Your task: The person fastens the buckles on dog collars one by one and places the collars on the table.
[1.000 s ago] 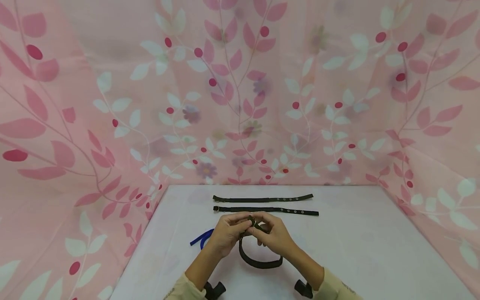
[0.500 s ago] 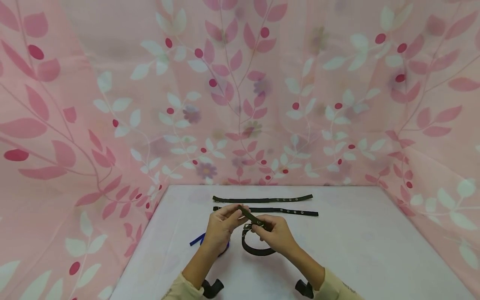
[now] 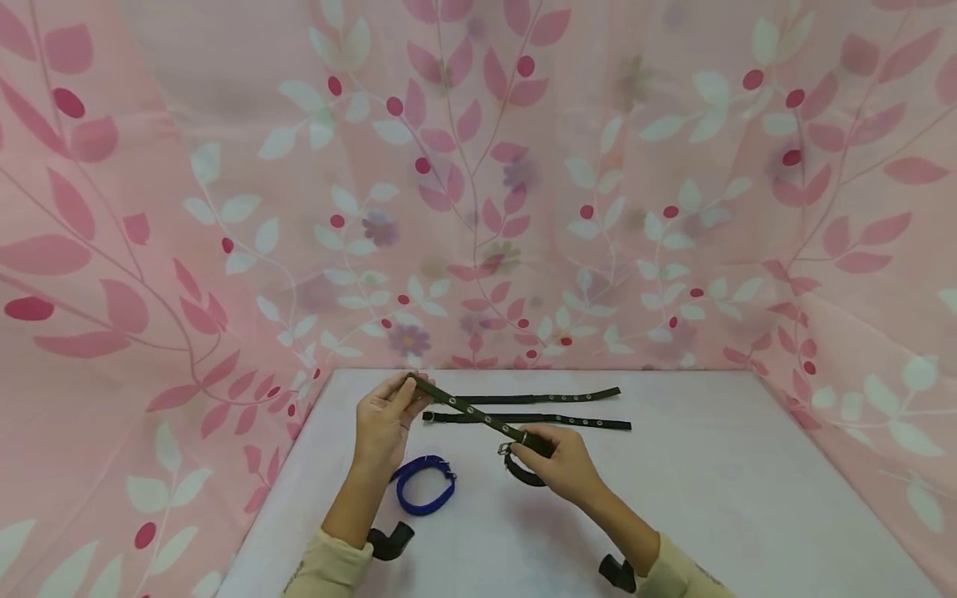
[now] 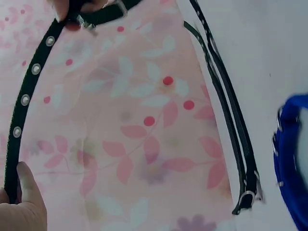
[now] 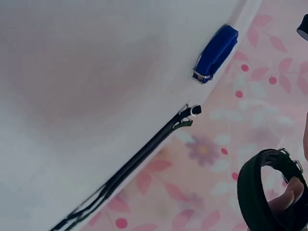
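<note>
Above the white table [image 3: 695,507], we see a dark green strap [image 3: 479,415] slanting through the air: the left hand [image 3: 384,425] pinches its tip, while the right hand [image 3: 566,467], probably curled underneath, grips its looped part beside the buckle [image 3: 504,449]

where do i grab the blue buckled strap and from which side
Probably the near curve of the blue buckled strap, pinched from above: it sits in an open loop on the table, leaving room inside, with metal fittings at its far right.
</note>
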{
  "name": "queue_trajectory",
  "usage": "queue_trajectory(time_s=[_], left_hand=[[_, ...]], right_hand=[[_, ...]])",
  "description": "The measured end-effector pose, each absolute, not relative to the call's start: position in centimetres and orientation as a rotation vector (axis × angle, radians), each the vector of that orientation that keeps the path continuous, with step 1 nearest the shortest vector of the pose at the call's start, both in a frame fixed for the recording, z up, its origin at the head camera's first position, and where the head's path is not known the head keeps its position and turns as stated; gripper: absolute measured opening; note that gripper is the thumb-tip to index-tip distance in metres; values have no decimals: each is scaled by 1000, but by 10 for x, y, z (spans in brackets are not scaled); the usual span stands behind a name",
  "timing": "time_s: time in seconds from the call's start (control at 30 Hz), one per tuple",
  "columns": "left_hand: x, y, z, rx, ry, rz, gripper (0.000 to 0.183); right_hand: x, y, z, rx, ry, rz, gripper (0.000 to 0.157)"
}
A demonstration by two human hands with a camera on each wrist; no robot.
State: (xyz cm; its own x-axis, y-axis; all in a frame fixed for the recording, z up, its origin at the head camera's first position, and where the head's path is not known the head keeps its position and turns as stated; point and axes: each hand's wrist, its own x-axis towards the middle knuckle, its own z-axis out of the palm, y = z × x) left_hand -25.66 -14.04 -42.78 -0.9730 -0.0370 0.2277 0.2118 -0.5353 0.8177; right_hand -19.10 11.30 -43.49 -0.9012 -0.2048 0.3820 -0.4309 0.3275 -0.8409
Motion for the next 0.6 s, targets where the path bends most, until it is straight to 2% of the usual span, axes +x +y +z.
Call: queue_trajectory(time_s=[0.17,0.6], left_hand=[[-259,-145,-426,-276,-1440,-2568,12],[-256,-148,-432,-446,-1491,-2530,16]], right_hand=[[-191,117,-431,626,-2282,1553,10],[-190,118,-436,649,-2277,1563,14]])
